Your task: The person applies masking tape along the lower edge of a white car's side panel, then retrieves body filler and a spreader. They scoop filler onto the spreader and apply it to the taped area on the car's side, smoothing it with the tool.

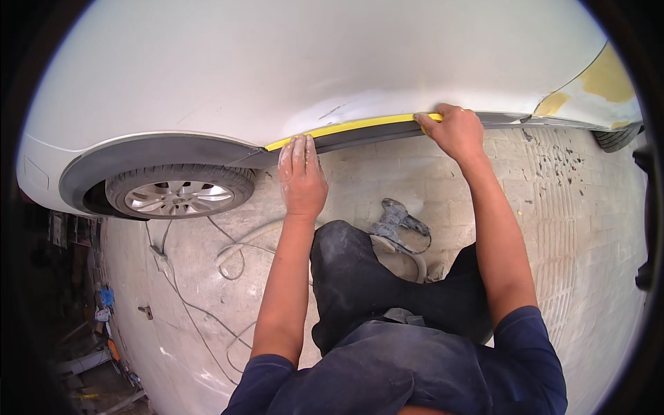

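A strip of yellow masking tape [360, 124] runs along the lower edge of a white car body [311, 55], just above the dark side trim [373, 135]. My left hand [302, 176], dusted with white powder, lies with its fingers stretched out against the trim, fingertips at the tape near its left end. Farther right, my right hand [456, 133] is closed, thumb and fingers pinching the tape at its right end. Whether a roll sits inside that hand is hidden.
At the left is a car wheel [180, 192] under a dark arch. A dusty power sander [395, 220] with a hose lies on the floor by my knees. Cables [181, 294] loop over the floor on the left. Yellow filler patches [609, 77] mark the panel at far right.
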Available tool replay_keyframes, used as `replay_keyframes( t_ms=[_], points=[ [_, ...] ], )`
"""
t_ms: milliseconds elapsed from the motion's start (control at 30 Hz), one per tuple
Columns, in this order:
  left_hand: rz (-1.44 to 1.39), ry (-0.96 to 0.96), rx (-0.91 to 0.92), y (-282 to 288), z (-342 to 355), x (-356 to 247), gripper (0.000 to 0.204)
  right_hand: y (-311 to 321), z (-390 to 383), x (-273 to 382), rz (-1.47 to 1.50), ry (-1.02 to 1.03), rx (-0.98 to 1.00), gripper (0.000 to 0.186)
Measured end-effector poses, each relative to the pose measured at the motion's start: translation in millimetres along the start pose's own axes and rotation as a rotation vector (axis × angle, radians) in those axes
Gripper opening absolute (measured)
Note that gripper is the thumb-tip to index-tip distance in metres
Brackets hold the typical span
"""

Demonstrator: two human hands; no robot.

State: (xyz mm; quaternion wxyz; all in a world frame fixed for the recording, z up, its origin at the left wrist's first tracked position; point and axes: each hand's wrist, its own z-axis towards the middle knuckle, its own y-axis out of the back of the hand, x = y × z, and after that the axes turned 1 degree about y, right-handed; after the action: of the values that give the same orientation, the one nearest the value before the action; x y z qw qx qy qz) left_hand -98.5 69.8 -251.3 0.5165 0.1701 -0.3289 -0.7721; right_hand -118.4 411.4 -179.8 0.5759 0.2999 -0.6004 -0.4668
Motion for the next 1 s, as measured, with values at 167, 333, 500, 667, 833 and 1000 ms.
replay_keyframes(
  t_ms=[167,333,500,667,833,1000],
  points=[
    [-0.046,0.011,0.031,-4,1,-6,0.061,0,1,1,-0.028,0.003,0.003,0.054],
    [-0.048,-0.078,0.094,-15,9,-23,0.068,-1,0,2,-0.038,0.004,-0.009,0.055],
    [-0.094,-0.088,0.108,-23,18,-45,0.072,1,-2,3,-0.023,-0.006,0.001,0.054],
    [-0.110,-0.092,0.127,-25,24,-57,0.075,2,-2,4,-0.015,-0.012,0.010,0.053],
    [-0.127,-0.148,0.148,-34,32,-75,0.078,0,-2,1,-0.025,-0.014,0.002,0.051],
    [-0.145,-0.171,0.171,-41,38,-90,0.080,-1,-2,0,-0.003,0.008,-0.031,0.048]
  ],
)
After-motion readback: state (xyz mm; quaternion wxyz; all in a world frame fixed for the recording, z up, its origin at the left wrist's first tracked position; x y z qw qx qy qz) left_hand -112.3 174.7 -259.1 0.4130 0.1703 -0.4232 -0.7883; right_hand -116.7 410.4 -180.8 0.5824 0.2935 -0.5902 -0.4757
